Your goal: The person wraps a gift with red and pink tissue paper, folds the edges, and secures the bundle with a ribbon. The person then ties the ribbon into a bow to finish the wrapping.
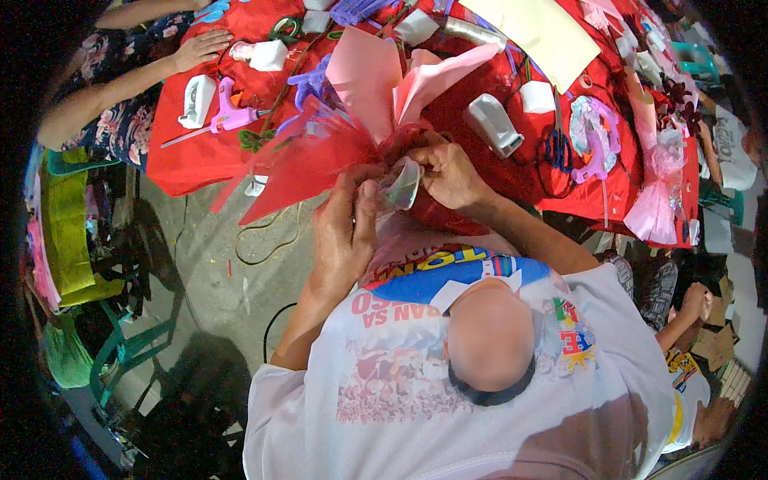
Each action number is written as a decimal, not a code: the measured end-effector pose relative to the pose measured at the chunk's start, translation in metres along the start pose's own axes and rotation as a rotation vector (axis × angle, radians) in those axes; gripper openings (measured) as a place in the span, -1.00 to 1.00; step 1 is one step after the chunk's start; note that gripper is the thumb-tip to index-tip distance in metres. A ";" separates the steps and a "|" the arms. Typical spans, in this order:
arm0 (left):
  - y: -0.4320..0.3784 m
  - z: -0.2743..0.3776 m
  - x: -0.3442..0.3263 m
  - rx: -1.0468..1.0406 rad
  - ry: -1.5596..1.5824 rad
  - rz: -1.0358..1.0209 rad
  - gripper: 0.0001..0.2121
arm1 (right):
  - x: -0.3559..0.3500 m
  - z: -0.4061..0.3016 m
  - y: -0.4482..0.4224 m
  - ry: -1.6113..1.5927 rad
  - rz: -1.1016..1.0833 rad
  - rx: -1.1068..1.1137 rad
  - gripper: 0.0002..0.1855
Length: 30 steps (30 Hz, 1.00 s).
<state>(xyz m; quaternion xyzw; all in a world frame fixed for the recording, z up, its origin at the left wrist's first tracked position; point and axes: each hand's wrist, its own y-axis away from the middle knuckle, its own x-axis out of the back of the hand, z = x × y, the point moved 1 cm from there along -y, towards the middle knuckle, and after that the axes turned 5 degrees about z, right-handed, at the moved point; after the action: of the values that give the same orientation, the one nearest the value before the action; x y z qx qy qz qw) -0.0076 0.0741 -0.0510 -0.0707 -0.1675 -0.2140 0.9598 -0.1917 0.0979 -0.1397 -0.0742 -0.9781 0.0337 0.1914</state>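
Observation:
Between my hands is a bouquet wrap with pink paper sheets (366, 81) fanned at the top and red mesh (312, 168) spreading to the left. My left hand (348, 222) pinches the wrap's gathered part from the left, with thumb and fingers closed on it. At the right side of the gather, my right hand (447, 171) has its fingers bent against the red mesh. A clear, shiny loop of ribbon or film (403, 187) stands out between the two hands. The fingertips are partly hidden by the folds.
The red-covered table (174, 162) bears a purple glue gun (231, 111), a white tape dispenser (495, 125), dark-handled scissors (558, 150), another purple glue gun (594, 150), foam blocks (268, 56) and a pink bouquet (657, 192). Another person's hand (203, 49) rests at the upper left.

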 end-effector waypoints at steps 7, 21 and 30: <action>0.003 -0.005 -0.003 -0.057 -0.375 0.027 -0.81 | 0.010 -0.024 0.005 0.193 -0.002 0.132 -0.92; 0.004 -0.026 -0.010 -0.174 -0.434 0.151 -0.86 | 0.015 -0.023 0.003 0.079 -0.048 0.125 -0.78; -0.001 -0.027 -0.013 -0.134 -0.308 0.164 -0.86 | 0.012 -0.020 0.006 0.039 0.007 0.174 -0.88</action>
<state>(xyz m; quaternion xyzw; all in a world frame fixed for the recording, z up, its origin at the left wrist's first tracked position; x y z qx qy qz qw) -0.0115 0.0723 -0.0806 -0.1799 -0.2914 -0.1325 0.9302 -0.1947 0.1061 -0.1173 -0.0616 -0.9673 0.1177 0.2159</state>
